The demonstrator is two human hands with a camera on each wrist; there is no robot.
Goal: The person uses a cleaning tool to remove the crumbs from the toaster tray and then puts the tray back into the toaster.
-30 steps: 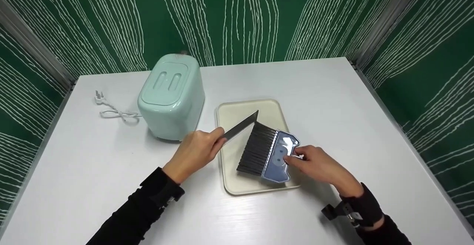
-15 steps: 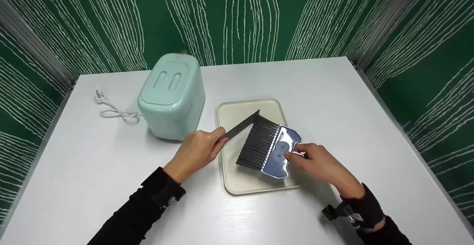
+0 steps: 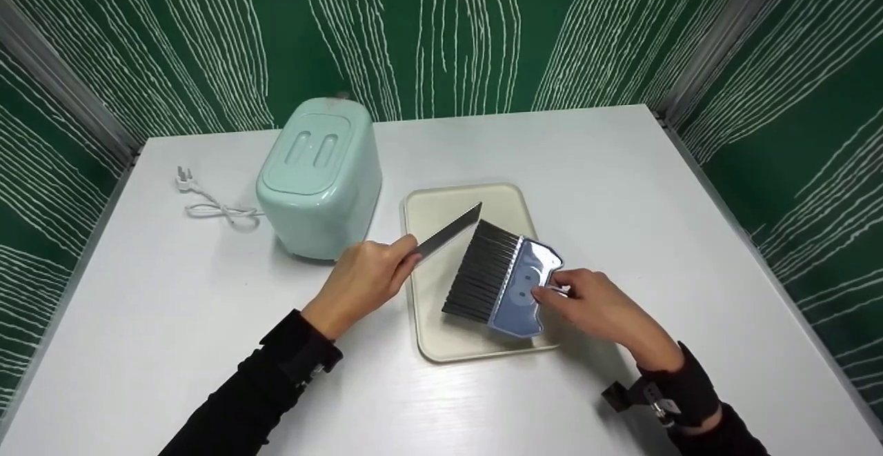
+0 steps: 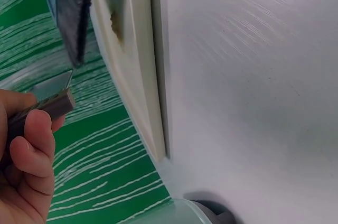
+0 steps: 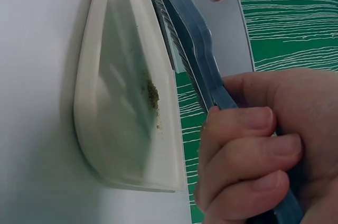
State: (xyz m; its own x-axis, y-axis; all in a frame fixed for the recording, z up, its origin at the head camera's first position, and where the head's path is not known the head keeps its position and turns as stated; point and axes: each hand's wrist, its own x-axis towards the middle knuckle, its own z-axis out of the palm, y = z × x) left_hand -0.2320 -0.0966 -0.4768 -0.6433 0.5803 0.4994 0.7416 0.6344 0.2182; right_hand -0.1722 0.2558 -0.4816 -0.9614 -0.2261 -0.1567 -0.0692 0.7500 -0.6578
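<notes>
Left hand: here's the left hand [image 3: 365, 273] at the tray's left edge, fingers and thumb clamped on the dark grip of a flat metal blade [image 3: 448, 230].
Blade: it slants out over the tray, far end up and to the right, and it's tilted rather than lying down.
Right hand: over on the other side, the right hand [image 3: 593, 304] is clamped too, thumb on top, fingers curled round the brush's blue handle.
Brush: and there's the brush [image 3: 507, 280], black bristles pointing left, held above the tray, its upper bristle corner just beside the blade's tip; whether they touch, I can't tell.
Tray: a cream tray [image 3: 434, 332] with rounded corners and a low rim sits beneath both tools.
Crumbs: the right wrist view gives us a small heap of brownish crumbs [image 5: 152, 94] on the tray floor, a few specks scattered around it.
Toaster: a mint-green toaster [image 3: 321, 180] stands upright just left of the tray, two grooves along its top.
Cord: out on the far left lies a white cord [image 3: 221, 211], looped and tied, ending in a plug [image 3: 185, 180].
Surface: all of it on a white surface [image 3: 690, 235].
Backdrop: green walls [image 3: 469, 35], streaked white, rise behind.
Arms: black sleeves [image 3: 227, 394] reach in from below.
</notes>
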